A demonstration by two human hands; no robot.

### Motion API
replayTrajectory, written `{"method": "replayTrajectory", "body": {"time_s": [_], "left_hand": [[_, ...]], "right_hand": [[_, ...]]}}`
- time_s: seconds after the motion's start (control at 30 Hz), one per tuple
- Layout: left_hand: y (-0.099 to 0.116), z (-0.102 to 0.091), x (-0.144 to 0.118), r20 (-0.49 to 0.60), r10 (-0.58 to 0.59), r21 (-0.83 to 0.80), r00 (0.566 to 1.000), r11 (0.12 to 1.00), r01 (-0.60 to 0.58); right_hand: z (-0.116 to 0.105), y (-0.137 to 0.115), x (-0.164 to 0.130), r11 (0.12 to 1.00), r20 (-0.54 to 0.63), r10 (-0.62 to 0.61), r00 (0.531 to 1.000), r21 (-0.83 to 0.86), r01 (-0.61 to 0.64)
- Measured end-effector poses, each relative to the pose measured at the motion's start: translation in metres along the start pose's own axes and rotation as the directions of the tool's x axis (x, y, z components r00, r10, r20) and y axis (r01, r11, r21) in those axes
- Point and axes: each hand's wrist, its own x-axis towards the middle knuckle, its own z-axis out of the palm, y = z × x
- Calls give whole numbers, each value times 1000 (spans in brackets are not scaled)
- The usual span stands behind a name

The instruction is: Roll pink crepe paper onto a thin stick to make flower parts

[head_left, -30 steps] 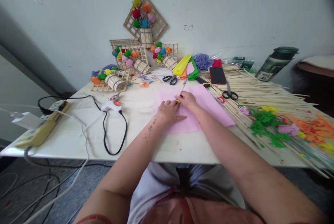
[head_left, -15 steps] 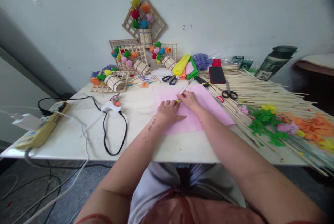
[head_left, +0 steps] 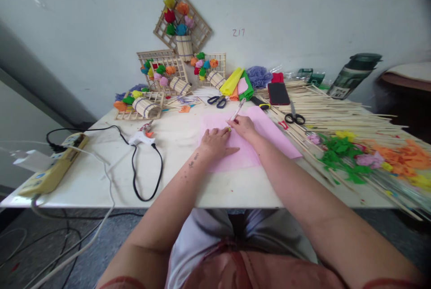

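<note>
A pink paper sheet (head_left: 269, 136) lies flat on the white table (head_left: 175, 145) in front of me. My left hand (head_left: 215, 142) rests palm down on the sheet's left part, fingers spread and pressing it. My right hand (head_left: 244, 126) sits just right of it and grips a pen (head_left: 237, 110) whose tip meets the paper between the two hands. A small yellow-green bit shows at the pen's tip, and I cannot tell what it is.
A glue gun (head_left: 143, 135) with a black cord and a yellow power strip (head_left: 50, 170) lie left. Scissors (head_left: 216, 100), folded coloured paper (head_left: 237, 84), a phone (head_left: 278, 93), more scissors (head_left: 294, 118), bamboo sticks (head_left: 340, 116) and paper flowers (head_left: 357, 156) fill the back and right. Wooden flower frames (head_left: 161, 71) lean on the wall.
The pen's upper end has swung slightly in my right hand while both hands stay on the pink sheet. The camera has tipped a little, shifting the scene up and left.
</note>
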Motion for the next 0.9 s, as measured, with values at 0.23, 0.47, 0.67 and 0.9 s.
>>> {"method": "replayTrajectory", "body": {"time_s": [0.23, 0.47, 0.67, 0.9], "left_hand": [[-1, 0, -1, -36, 8, 12, 999, 1000, -7], [-5, 5, 1, -57, 44, 4, 997, 999, -44], [-6, 6, 2, -37, 41, -21, 998, 999, -41], [-6, 5, 2, -42, 36, -21, 998, 999, -37]], "right_hand": [[-3, -3, -1, 1000, 36, 16, 999, -3, -16], [-2, -3, 0, 1000, 54, 12, 998, -24, -11], [-3, -4, -1, 997, 64, 17, 998, -70, -13], [-3, -6, -1, 996, 55, -4, 998, -83, 8]]}}
